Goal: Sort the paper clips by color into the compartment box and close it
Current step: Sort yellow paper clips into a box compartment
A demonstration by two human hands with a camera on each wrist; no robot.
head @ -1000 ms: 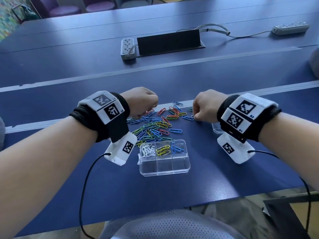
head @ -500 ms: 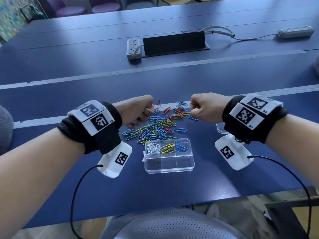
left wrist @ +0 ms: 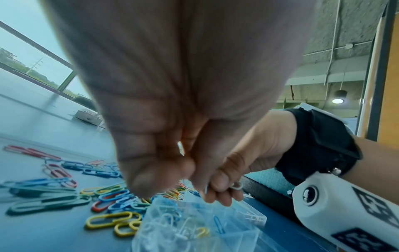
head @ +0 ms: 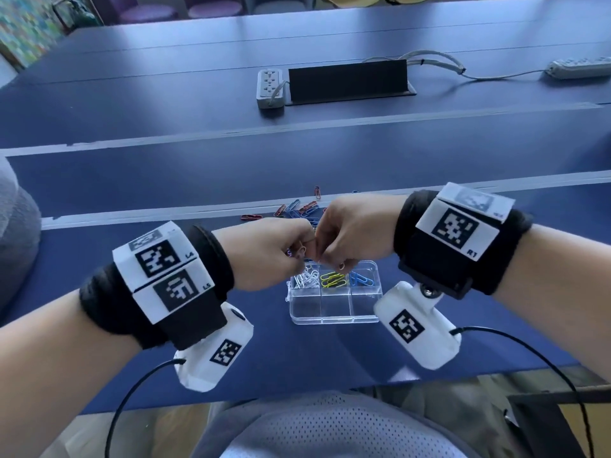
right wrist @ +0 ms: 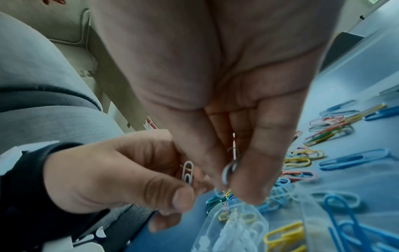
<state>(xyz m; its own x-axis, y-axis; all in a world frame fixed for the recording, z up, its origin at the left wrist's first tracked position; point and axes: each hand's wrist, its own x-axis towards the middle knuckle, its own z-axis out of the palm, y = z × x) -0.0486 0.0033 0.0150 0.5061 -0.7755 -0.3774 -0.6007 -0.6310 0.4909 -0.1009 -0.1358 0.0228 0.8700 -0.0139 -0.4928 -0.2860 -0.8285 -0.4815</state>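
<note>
A dark blue desk (head: 198, 180) crossed by pale seams fills the room's foreground; purple chairs (head: 211, 4) stand at its far edge, and a window shows in the left wrist view. Two grey power strips (head: 270, 87) lie on the far part, one beside a raised black cable flap (head: 347, 81), the other well off to the right.

Near the front edge sits one clear plastic compartment box (head: 334, 312), lid open, with six cells in two rows. The back row holds white paper clips (head: 305, 280) on the left, yellow paper clips (head: 332, 280) in the middle and blue paper clips (head: 362, 279) on the right; the front three cells look bare. Just beyond the box lies a loose pile of mixed coloured paper clips (left wrist: 64, 184), too many and too overlapped to count.

Both hands meet above the box's back row, knuckles touching. The left hand (head: 267, 251) has its fingers curled, pinching a white clip (right wrist: 187, 172) between thumb and forefinger. The right hand (head: 353, 233) pinches a pale clip (right wrist: 228, 172) edge-on between thumb and fingers (right wrist: 248, 170).

Bare desk lies to either side of the box and between it and the front edge.
</note>
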